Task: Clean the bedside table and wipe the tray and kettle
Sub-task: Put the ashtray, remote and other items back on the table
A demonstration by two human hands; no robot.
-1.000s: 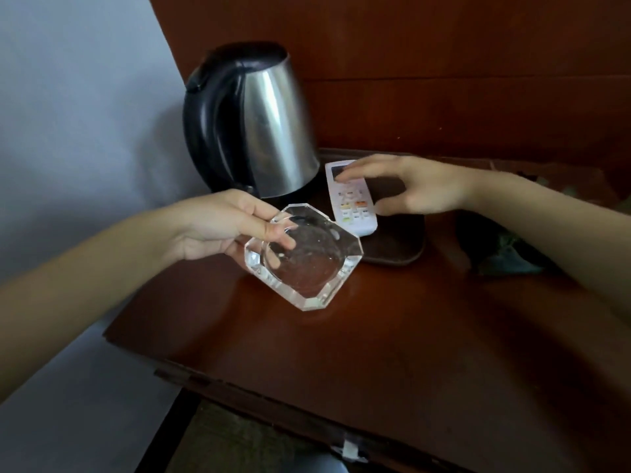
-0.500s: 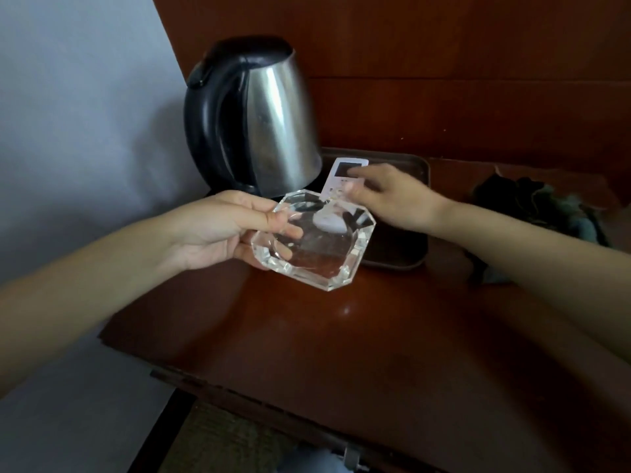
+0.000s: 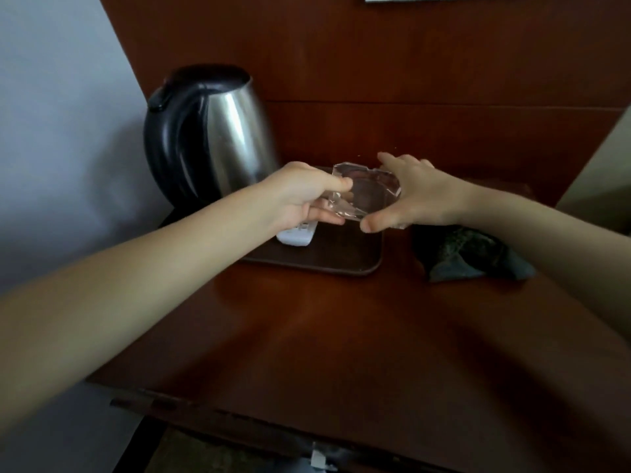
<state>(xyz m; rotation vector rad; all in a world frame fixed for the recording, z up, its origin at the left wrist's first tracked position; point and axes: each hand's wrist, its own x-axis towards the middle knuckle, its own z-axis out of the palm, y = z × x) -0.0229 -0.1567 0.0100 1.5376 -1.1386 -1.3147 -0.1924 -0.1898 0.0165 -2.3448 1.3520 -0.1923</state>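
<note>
A clear glass ashtray (image 3: 367, 191) hangs tilted above the dark brown tray (image 3: 334, 257). My left hand (image 3: 304, 196) pinches its left rim between thumb and fingers. My right hand (image 3: 413, 196) cups its right side, thumb stretched under the lower edge and fingers over the top. A steel kettle (image 3: 218, 131) with a black handle stands at the tray's back left. A white remote (image 3: 297, 235) lies on the tray, mostly hidden under my left hand. The tray sits on the reddish wooden bedside table (image 3: 324, 336).
A crumpled dark grey-green cloth (image 3: 471, 254) lies on the table right of the tray. A wooden wall panel (image 3: 375, 80) rises behind the table. A pale wall (image 3: 51, 131) stands at the left. The table's front edge runs close to me.
My left hand carried the ashtray back and right over the tray. My right hand left the remote and took hold of the ashtray's right side. The remote now lies beneath my left hand.
</note>
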